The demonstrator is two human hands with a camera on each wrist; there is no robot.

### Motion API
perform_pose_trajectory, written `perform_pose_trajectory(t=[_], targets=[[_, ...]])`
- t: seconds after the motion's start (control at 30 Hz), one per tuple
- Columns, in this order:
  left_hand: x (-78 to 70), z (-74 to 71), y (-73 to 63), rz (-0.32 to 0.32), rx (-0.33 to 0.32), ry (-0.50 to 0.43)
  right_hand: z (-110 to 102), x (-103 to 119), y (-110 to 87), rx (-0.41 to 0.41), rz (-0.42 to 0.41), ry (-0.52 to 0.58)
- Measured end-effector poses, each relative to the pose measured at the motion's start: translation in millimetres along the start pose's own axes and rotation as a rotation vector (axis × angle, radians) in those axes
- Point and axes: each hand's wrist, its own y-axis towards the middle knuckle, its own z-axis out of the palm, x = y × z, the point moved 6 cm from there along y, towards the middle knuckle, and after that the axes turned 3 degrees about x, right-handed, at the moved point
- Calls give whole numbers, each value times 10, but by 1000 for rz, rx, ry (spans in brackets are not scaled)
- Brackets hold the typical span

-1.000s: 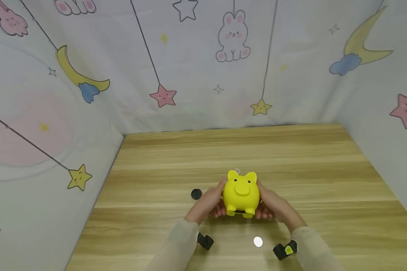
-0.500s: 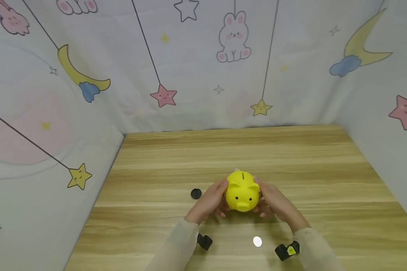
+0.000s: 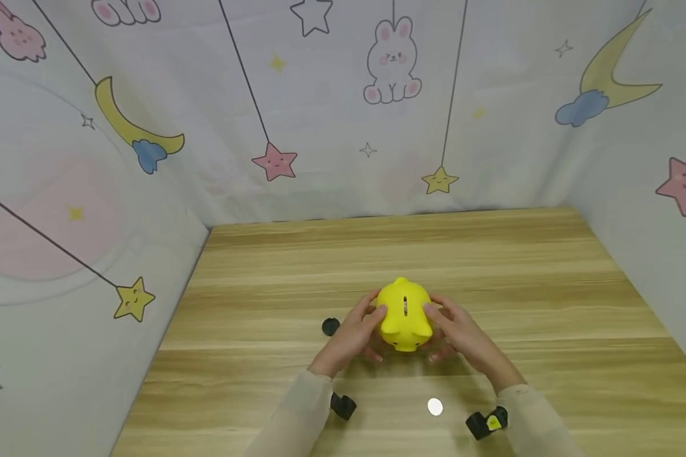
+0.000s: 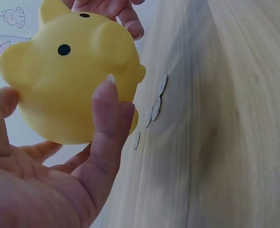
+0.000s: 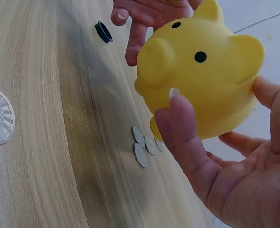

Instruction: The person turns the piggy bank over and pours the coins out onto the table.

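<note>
A yellow piggy bank is held in the air above the table between both hands. Its slotted back faces the head camera and its snout points down toward the person. The left hand grips one side, thumb on top, while the right hand grips the other side the same way. In the left wrist view, fingers curl under the pig's head. Several silver coins lie on the table below it; the pig hides them in the head view. The underside of the pig is out of sight.
A round black plug lies on the wooden table, left of the left hand. One larger silver coin is nearer the person, between the forearms. Black wrist cameras show beside the sleeves. Printed cloth walls enclose the back and sides.
The piggy bank has tipped forward in both hands: its face and feet showed first, and now its slotted back does. Both thumbs have shifted onto its top. The plug and larger coin stay put.
</note>
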Motion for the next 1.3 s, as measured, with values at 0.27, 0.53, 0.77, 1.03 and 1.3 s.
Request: perform_pose_trajectory(t=[0.27, 0.53, 0.77, 1.03, 1.3], targets=[[-106, -49, 2, 152, -49, 84, -10, 7, -9, 85, -142, 59], [-171, -61, -21, 216, -54, 89, -24, -30, -9, 125, -215, 149], [-128, -69, -24, 174, -38, 40, -73, -45, -57, 103, -195, 83], [92, 44, 3, -183, -37, 63, -2, -166, -18, 32, 184, 24], [108, 76, 15, -263, -106, 166, 27, -172, -19, -23, 303, -36]])
